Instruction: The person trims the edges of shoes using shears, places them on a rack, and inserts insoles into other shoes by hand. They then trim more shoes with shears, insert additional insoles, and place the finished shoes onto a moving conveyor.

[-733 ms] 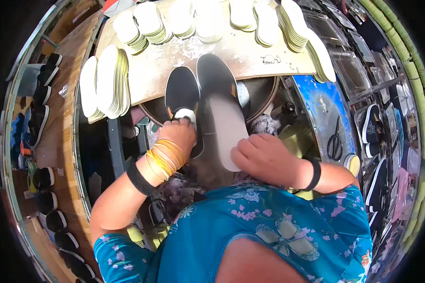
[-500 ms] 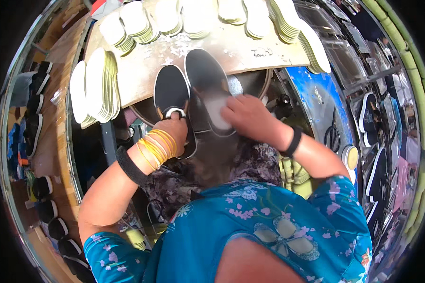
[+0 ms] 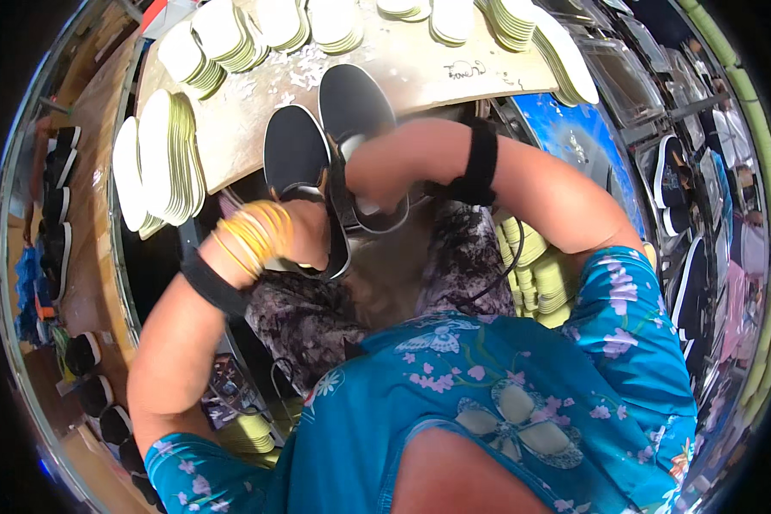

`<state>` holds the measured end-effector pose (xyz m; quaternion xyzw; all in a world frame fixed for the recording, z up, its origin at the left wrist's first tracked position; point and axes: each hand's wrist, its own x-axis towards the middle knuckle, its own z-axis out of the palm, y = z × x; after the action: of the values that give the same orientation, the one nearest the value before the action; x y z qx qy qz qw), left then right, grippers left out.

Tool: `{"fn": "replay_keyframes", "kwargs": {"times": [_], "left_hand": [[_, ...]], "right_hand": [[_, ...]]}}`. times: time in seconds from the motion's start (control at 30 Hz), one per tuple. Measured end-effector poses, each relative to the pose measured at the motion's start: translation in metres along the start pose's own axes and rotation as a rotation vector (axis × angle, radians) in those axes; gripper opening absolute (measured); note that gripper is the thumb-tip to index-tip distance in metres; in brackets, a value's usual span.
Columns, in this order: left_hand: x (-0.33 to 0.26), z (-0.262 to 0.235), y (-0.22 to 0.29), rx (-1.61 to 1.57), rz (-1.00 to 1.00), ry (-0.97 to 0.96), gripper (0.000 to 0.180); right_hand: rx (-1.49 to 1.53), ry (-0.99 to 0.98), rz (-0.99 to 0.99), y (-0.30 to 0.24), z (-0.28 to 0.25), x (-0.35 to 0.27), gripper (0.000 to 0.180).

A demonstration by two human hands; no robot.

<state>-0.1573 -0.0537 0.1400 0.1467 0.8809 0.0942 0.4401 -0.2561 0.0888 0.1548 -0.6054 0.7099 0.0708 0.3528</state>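
Two black slip-on shoes with white edging lie side by side, toes pointing away from me. My left hand (image 3: 307, 231) is closed around the heel end of the left shoe (image 3: 295, 150). Yellow bands circle that wrist. Over the opening of the right shoe (image 3: 355, 98) is my right hand (image 3: 375, 171), bent inward from the right and touching it near its inner side. Motion blurs its fingers, and their grip is not clear. A pale insole shows in part inside the right shoe beneath the hand.
A worktable (image 3: 257, 128) ahead carries several stacks of white-and-green insoles (image 3: 173, 163) and white scraps. More insole bundles (image 3: 540, 274) lie low beside my right leg. Dark shoes line the left shelf (image 3: 81, 351) and the right-hand rack (image 3: 690, 283).
My right hand has swung left and turned inward across the right shoe, its forearm lifting with it. Both shoes and my left hand appear shifted slightly left in the picture.
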Motion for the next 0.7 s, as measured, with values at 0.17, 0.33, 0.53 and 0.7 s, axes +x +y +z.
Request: {"fn": "replay_keyframes", "kwargs": {"times": [0.17, 0.33, 0.53, 0.7], "left_hand": [[-0.006, 0.021, 0.007, 0.100, 0.001, 0.232, 0.032], [0.024, 0.056, -0.004, 0.500, -0.288, 0.660, 0.058], [-0.003, 0.001, -0.002, -0.182, -0.134, 0.394, 0.024], [-0.026, 0.022, 0.012, -0.524, -0.057, 0.995, 0.033]], "right_hand": [[-0.018, 0.050, 0.095, 0.007, 0.021, 0.009, 0.023], [-0.419, 0.630, 0.144, 0.005, 0.055, 0.028, 0.016], [-0.087, 0.401, 0.020, 0.005, 0.026, 0.016, 0.031], [0.528, 0.723, 0.018, -0.027, 0.006, -0.050, 0.041]]}}
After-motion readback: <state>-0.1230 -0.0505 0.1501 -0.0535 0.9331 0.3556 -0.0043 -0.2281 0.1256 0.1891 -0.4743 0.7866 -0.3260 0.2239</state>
